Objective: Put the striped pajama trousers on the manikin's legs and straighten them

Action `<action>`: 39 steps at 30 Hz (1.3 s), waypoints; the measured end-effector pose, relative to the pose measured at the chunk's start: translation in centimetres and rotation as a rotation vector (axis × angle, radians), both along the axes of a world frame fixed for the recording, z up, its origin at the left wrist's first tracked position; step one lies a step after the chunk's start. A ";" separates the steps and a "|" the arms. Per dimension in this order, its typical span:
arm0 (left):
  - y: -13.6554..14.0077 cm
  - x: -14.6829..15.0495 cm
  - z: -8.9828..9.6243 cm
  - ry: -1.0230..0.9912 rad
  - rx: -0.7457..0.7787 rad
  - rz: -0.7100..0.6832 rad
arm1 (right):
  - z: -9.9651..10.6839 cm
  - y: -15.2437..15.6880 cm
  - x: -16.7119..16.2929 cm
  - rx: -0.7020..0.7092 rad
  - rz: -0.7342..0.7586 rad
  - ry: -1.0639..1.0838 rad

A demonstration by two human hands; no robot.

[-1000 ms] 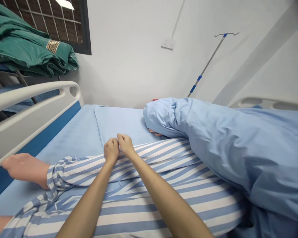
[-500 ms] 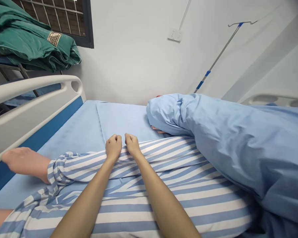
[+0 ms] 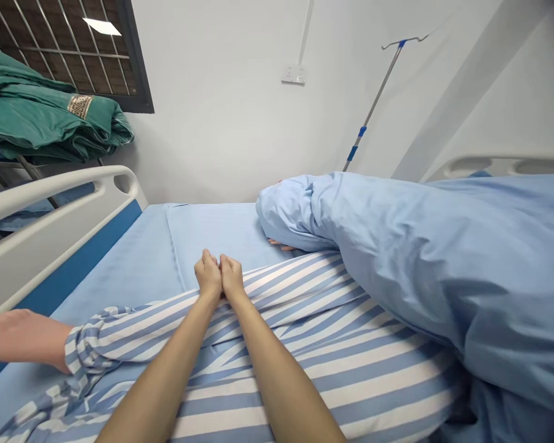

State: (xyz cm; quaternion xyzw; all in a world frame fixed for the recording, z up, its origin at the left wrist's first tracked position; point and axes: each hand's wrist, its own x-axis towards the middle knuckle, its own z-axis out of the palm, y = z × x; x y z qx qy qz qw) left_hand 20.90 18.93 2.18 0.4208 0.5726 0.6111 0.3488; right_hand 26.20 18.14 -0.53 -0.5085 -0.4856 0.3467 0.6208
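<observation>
My left hand point(image 3: 208, 274) is curled into a fist over the far leg in blue-and-white striped trousers point(image 3: 286, 280). Right beside it, my right hand point(image 3: 231, 276) is also a fist. The two hands touch or nearly touch at their inner sides, and I see nothing held in either. Both are at about the knee or shin, though whether they press on the cloth I cannot tell. A bare foot point(image 3: 25, 337) sticks out of the trouser cuff at the left. A light blue quilt point(image 3: 397, 246) covers the upper body, with fingertips point(image 3: 281, 245) showing under its edge.
The legs lie on a bed with a light blue sheet point(image 3: 212, 227). A white and blue bed-end board point(image 3: 64, 227) stands at the left. Behind are folded green cloth point(image 3: 50, 120), a barred window point(image 3: 69, 49), a wall socket point(image 3: 294, 74) and a drip pole point(image 3: 376, 98).
My two fists have come together from a small gap apart. The camera view has shifted, so the wall, pole and quilt sit further left in the picture.
</observation>
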 end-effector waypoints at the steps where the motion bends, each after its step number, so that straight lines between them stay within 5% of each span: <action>1: -0.2 0.3 -0.4 0.075 -0.015 -0.001 | 0.0 0.1 0.1 -0.006 -0.013 0.043; 5: -1.2 0.5 -2.1 0.414 0.014 -0.078 | -0.2 0.3 0.6 -0.014 -0.045 0.142; 11: -1.2 0.3 -2.3 0.531 -0.005 -0.068 | -0.4 0.7 0.9 -0.039 0.012 0.129; 15: -1.1 0.5 -2.4 0.542 -0.004 -0.085 | 1.3 1.2 2.3 -0.115 0.066 -0.177; 20: -1.2 0.8 -2.7 0.593 -0.017 -0.071 | 3.6 1.2 5.3 0.049 0.012 -0.570; 27: -1.1 1.1 -2.9 0.602 -0.013 -0.079 | 1.0 0.4 7.7 -0.002 0.035 -0.362; 32: -1.2 1.1 -2.9 0.596 0.016 -0.106 | 1.0 0.4 8.0 -0.007 0.066 -0.271; 39: 0.2 3.4 0.1 0.346 0.076 -0.009 | 1.0 0.9 8.2 -0.016 0.059 -0.148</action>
